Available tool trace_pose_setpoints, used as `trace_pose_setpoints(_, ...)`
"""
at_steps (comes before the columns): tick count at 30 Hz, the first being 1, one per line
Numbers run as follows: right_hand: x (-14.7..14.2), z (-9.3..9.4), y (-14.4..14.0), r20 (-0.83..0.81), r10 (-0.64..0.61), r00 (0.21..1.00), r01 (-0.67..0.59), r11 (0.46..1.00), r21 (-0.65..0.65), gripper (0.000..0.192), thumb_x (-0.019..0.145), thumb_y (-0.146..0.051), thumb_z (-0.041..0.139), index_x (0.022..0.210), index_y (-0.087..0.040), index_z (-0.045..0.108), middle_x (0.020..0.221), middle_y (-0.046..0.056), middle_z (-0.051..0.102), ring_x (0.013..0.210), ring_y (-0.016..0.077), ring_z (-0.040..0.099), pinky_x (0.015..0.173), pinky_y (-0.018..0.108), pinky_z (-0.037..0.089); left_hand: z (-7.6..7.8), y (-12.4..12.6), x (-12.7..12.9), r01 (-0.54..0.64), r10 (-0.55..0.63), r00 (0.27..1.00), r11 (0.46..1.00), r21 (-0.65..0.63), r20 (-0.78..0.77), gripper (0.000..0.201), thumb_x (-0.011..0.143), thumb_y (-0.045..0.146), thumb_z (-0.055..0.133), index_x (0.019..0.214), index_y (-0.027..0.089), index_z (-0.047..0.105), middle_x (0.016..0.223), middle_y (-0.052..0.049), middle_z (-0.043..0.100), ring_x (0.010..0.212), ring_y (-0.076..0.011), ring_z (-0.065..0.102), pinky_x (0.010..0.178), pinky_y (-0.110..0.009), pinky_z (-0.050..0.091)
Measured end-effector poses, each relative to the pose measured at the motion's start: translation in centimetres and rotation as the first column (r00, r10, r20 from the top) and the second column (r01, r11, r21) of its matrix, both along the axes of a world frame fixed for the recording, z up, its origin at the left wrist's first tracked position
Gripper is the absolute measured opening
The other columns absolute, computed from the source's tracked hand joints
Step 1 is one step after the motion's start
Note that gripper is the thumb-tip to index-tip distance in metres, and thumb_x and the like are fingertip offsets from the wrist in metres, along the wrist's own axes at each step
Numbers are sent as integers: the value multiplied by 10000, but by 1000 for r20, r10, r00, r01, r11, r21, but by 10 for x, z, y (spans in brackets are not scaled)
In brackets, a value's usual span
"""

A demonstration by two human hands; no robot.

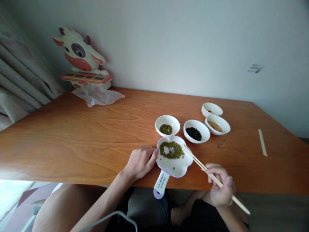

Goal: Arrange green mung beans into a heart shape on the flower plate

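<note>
A white flower-shaped dish (180, 167) with a lilac rim and a short handle lies near the table's front edge, green mung beans (177, 153) spread over its far half. My left hand (142, 161) rests on the table at its left side, the thumb against the rim and the fingers closed there, partly hidden. In my right hand (220, 185) is a pair of wooden chopsticks (198, 161), slanting down to the left, their tips at the beans' right edge. Just beyond the dish stand a bowl (175, 130) of mung beans and a bowl (204, 137) of black beans.
Further right are a bowl (224, 127) of tan grains and a bowl (216, 110) with a little red inside. A pale strip (262, 142) lies on the table (72, 141) at right. A cow-shaped toy keyboard (84, 64) and a clear plastic bag (98, 96) sit at back left.
</note>
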State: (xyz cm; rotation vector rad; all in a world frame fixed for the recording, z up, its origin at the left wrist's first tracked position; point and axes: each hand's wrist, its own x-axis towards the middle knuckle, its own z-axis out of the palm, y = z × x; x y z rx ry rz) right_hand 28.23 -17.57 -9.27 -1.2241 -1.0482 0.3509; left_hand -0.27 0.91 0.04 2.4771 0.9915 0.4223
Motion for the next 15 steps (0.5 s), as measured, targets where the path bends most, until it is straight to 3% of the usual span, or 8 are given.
trace_pose_setpoints(4,-5,12,1,-17,36,999,-36,999,0,351,975,-386,612,1250,-169,630,1243,91,667,1033,209,682,865,419,594,9,17,-3,71,-77,996,986,-150,-35,629,1090,480,188,707,170,580,667,-64,644,572,-142,529,606,-304,324)
trace_pose_setpoints(6,-8,23,3,-24,40,999,-40,999,5,397,1019,-479,465,1057,-162,703,1078,72,698,837,161,669,678,311,576,16,28,-2,189,-207,977,954,-234,-54,684,1083,515,168,707,166,620,680,-64,664,588,-142,553,624,-298,348)
trace_pose_setpoints(9,-12,43,6,-30,33,999,-33,999,2,606,1021,-543,299,809,-180,735,880,79,694,637,149,586,458,266,438,28,42,6,217,-267,955,927,-306,-132,712,1021,670,257,657,176,618,602,-35,630,520,-135,526,562,-281,323)
trace_pose_setpoints(12,-14,62,11,-36,35,999,-34,999,7,605,1016,-538,318,777,-192,753,824,81,699,603,160,581,449,283,435,39,51,15,218,-344,918,854,-472,-199,773,972,754,266,624,181,650,613,-42,668,511,-138,555,541,-272,324)
trace_pose_setpoints(15,-10,81,23,-22,67,998,-66,997,41,611,1000,-567,344,754,-205,770,740,76,690,625,183,599,481,297,443,46,57,19,215,-377,903,813,-541,-208,800,971,760,253,603,170,650,612,-46,687,525,-139,589,578,-264,372)
